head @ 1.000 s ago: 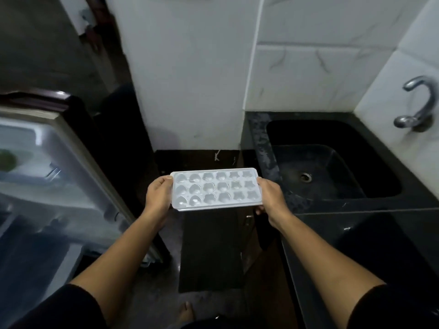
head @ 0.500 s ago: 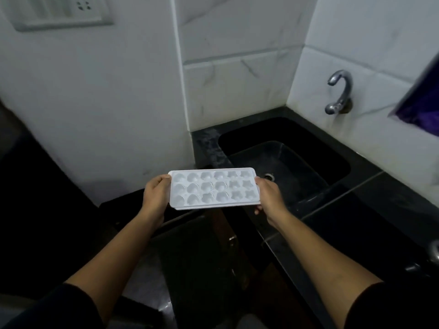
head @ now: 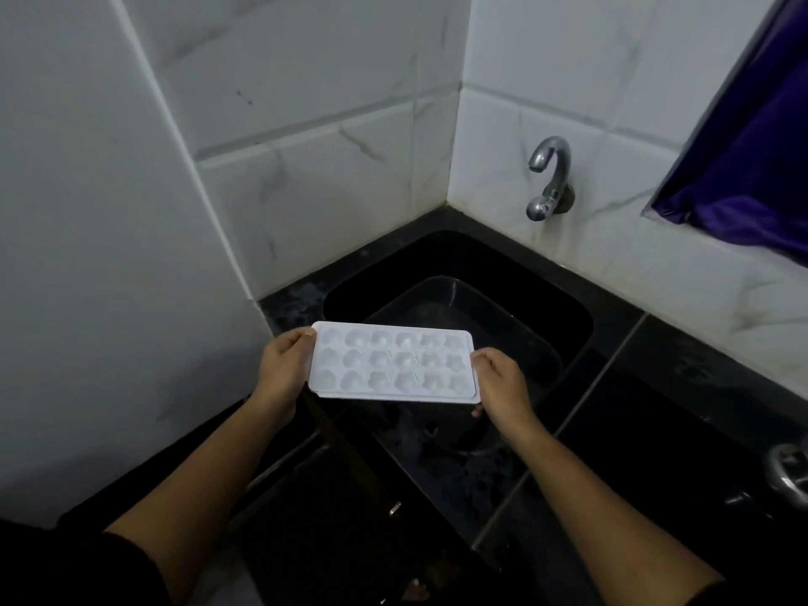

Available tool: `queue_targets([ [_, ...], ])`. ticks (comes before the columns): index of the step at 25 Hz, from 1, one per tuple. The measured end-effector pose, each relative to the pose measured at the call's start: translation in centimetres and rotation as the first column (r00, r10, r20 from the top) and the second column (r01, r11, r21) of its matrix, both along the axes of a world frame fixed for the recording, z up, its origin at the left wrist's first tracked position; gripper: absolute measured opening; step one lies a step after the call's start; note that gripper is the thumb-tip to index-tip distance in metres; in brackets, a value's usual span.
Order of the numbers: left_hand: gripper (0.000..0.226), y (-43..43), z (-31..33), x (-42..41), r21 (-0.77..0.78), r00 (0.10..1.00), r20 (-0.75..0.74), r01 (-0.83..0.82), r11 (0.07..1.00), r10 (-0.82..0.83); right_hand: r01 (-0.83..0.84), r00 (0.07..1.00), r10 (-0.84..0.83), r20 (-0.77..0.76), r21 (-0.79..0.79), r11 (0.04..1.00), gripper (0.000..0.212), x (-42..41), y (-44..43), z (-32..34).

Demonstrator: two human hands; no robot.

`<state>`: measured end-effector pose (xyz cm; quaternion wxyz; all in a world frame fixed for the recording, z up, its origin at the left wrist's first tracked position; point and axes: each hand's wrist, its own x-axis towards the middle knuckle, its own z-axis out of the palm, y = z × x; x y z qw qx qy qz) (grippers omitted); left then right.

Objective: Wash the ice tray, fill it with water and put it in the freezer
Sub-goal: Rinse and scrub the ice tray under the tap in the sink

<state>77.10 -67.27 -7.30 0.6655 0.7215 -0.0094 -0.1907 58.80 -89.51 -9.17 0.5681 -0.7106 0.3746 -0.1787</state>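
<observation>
A white ice tray (head: 392, 363) with several shaped cells is held level over the near edge of a black sink (head: 564, 317). My left hand (head: 282, 371) grips its left end, thumb on the top rim. At the tray's right end, my right hand (head: 500, 384) grips it the same way. The cells look empty. A chrome tap (head: 548, 177) juts from the tiled wall at the right, above the sink; no water runs from it.
Black stone counter (head: 682, 430) surrounds the sink. White marble-look tiles cover the walls behind and to the right. A purple curtain (head: 752, 177) hangs at the upper right. A metal object (head: 789, 472) sits at the counter's right edge. A dark cabinet lies below.
The view has turned away from the open fridge toward the sink. Both hands have carried the tray right, from beside the counter to above the sink's near edge.
</observation>
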Motion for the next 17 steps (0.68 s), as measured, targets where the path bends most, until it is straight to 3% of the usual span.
queue_targets([
  [4,0.024,-4.2,-0.2,3.6,0.039,0.997,0.005,0.078,0.996,-0.079,0.072,0.997,-0.073,0.037,0.022,0.997,0.017,1.2,-2.5,-0.6],
  [7,0.019,-6.9,-0.3,5.7,0.056,0.990,0.000,0.140,0.989,-0.140,0.066,0.995,-0.071,0.071,0.062,0.996,0.039,1.4,-4.2,-0.4],
  [10,0.018,-9.6,-1.1,8.5,0.030,0.976,-0.009,0.220,0.975,-0.220,0.056,0.992,-0.069,0.108,0.116,0.992,0.042,1.6,-6.0,-0.3],
  [17,0.019,-15.8,-1.2,15.4,0.073,0.878,-0.078,0.478,0.875,-0.473,0.166,0.982,-0.166,0.086,0.016,0.986,0.037,3.6,-8.5,-0.9],
])
